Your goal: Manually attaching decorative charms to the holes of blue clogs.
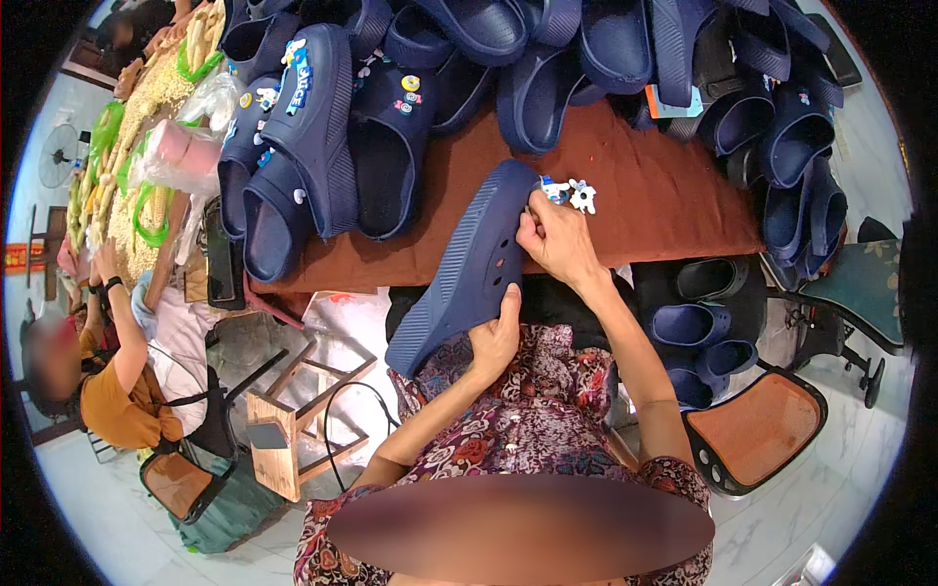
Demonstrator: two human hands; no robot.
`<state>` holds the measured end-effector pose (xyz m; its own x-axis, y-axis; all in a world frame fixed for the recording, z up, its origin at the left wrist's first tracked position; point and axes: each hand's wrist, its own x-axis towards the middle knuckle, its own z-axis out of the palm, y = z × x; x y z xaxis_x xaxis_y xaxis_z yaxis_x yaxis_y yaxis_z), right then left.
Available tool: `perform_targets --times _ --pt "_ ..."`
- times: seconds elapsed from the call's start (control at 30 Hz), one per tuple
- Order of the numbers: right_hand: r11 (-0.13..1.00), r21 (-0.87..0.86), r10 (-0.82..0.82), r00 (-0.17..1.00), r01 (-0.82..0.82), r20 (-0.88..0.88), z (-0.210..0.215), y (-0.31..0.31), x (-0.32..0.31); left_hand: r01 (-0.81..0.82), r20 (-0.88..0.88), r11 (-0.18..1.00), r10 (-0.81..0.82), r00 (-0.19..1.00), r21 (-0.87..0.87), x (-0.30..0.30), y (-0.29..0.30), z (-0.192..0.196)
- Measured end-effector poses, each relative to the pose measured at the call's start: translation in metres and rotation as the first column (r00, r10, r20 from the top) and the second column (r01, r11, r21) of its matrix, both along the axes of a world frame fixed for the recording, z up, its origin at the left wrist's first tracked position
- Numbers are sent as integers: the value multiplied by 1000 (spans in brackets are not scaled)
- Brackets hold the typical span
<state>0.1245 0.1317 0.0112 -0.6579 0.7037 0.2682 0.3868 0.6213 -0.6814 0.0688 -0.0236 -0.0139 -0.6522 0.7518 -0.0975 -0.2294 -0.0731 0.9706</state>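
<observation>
A navy blue clog is tilted on its side above the near edge of the table, its ridged sole edge to the left and several holes showing in its upper. My left hand grips it from below at the side, thumb on the upper. At the toe end, my right hand is closed in a pinch against the upper; what lies between the fingertips is hidden. Small white and blue shoe charms show just beyond its knuckles; whether they sit on the clog or the cloth I cannot tell.
Many navy clogs crowd the far side of the brown-covered table, some with charms. More clogs sit below at the right. Chairs and a wooden stool stand around. At left, another person works by a heap of corn.
</observation>
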Motion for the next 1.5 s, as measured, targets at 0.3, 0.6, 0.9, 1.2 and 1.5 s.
perform_targets --times 0.3,0.6,0.9,1.2,1.5 --pt "996 4 83 984 -84 -158 -13 -8 3 -24 -70 992 15 997 -121 -12 10 13" --pt "934 -282 -269 952 221 -145 -3 -17 12 -98 40 995 97 994 1 -18 17 21" --pt "883 278 -420 902 378 105 -27 17 38 -128 158 991 134 978 -47 -30 10 25" --pt "941 -152 -329 921 302 -208 8 -19 44 -55 404 992 5 915 112 -40 10 45" --pt "932 -359 -101 985 46 -136 23 -73 84 228 508 893 -414 756 388 5 22 70"
